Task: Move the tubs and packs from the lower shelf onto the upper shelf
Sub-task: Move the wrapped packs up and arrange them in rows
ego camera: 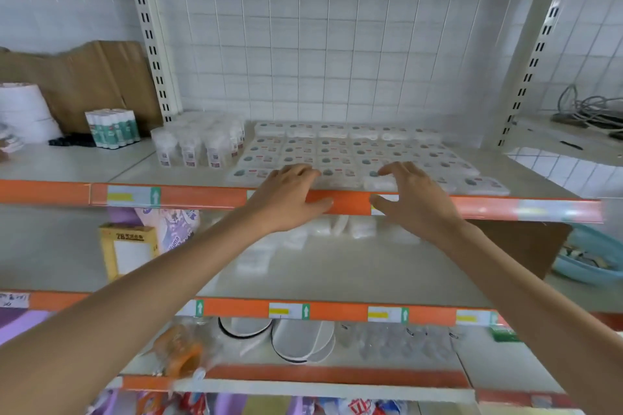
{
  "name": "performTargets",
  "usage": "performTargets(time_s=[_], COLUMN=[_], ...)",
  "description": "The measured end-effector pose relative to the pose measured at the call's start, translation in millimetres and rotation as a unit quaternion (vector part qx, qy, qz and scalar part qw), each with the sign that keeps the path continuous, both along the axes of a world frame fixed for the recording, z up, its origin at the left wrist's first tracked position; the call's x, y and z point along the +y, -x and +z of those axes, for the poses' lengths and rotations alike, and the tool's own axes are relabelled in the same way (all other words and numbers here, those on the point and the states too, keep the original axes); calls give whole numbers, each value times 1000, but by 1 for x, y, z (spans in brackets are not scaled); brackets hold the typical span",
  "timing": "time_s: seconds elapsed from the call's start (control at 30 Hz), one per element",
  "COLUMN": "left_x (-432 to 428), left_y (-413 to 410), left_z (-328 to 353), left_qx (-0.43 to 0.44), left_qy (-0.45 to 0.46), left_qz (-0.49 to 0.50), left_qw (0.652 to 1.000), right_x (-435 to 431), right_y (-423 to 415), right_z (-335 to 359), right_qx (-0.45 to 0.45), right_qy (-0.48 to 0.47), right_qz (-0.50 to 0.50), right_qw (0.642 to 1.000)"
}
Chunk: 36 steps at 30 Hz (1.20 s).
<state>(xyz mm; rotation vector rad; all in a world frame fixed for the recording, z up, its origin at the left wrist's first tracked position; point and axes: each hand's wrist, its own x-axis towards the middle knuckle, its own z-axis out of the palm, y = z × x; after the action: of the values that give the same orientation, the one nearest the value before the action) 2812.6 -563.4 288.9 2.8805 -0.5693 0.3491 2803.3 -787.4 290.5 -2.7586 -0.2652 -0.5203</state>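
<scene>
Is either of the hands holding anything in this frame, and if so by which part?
Nothing is gripped. The left hand and right hand are spread open over the front row of packs on the upper shelf.

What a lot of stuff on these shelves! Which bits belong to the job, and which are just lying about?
Part of the job: flat packs and clear tubs on the upper shelf, white packs left on the lower shelf, left hand, right hand.

Lying about: glue sticks, cardboard, cables, blue basin, yellow box.
</scene>
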Motion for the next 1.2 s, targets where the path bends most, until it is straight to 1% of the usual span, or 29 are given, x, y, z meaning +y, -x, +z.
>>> performTargets(time_s=[0.23, 0.33, 0.4, 0.5, 0.6, 0.73, 0.83, 0.97, 1.1, 1.2], left_x=[14, 15, 14, 11, 7, 1, -9, -31, -51, -65], left_y=[41, 53, 59, 61, 53, 26, -6, -61, -124, -169], left_z=[-25, -37, -47, -66, -99, -151, -184, -225, -260, -273], left_qx=[-11, -17, -17, -6, 35, 95, 119, 122, 113, 114], left_qy=[26, 19, 1, -1, -18, -43, -40, -16, -35, 11], left_qz=[-10, -20, -26, -30, -19, -3, 11, 30, 43, 64], left_qw=[1000, 999, 1000, 1000, 999, 995, 992, 992, 992, 991], right_x=[17, 21, 22, 22, 18, 9, -2, -18, -34, -44], right_y=[44, 53, 55, 52, 40, 2, -40, -97, -153, -192], right_z=[-36, -53, -64, -82, -103, -137, -168, -217, -261, -280], right_qx=[8, 13, 27, 63, 103, 155, 172, 181, 176, 157], right_qy=[-36, -38, -36, -11, 13, 44, 53, 62, 76, 97], right_qz=[19, 22, 20, 17, 10, 16, 17, 13, -1, -16], right_qw=[999, 999, 999, 998, 995, 987, 984, 981, 981, 983])
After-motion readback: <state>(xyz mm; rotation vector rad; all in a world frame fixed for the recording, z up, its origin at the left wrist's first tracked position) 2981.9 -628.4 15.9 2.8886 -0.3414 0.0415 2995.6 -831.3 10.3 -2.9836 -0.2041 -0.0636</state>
